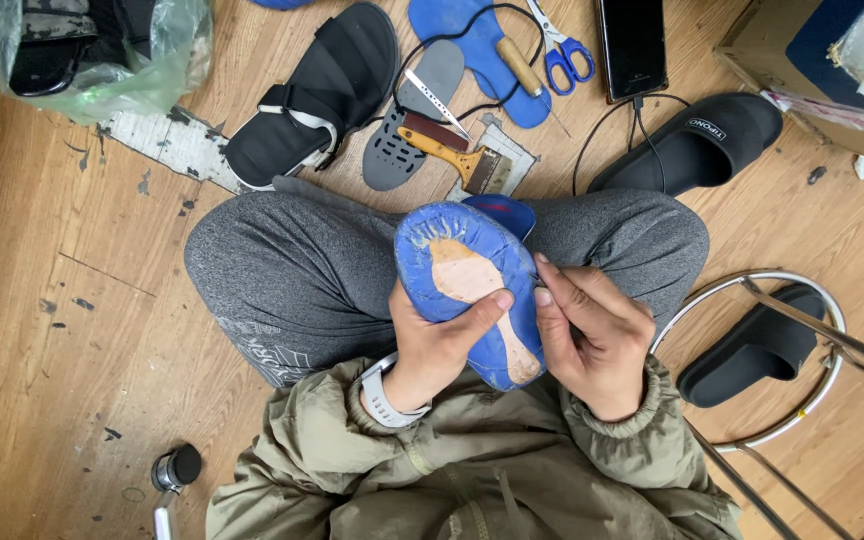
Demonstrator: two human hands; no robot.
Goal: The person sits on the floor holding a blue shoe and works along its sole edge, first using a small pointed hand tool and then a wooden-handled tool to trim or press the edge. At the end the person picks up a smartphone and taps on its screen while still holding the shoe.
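Note:
I hold a blue shoe (467, 285) upside down over my lap, its underside showing a tan insole patch in the middle. My left hand (437, 345), with a white wristband, grips it from the left, thumb across the sole. My right hand (592, 335) presses on its right edge with the fingers. I sit cross-legged in grey trousers (292, 270) on a wooden floor.
Ahead lie a black sandal (317, 90), a grey sole (412, 115), a blue insole (482, 55), a brush (457, 155), blue scissors (562, 45), a phone (632, 45) and two black slides (697, 145). A metal stool frame (802, 370) stands right; a small jar (177, 468) sits lower left.

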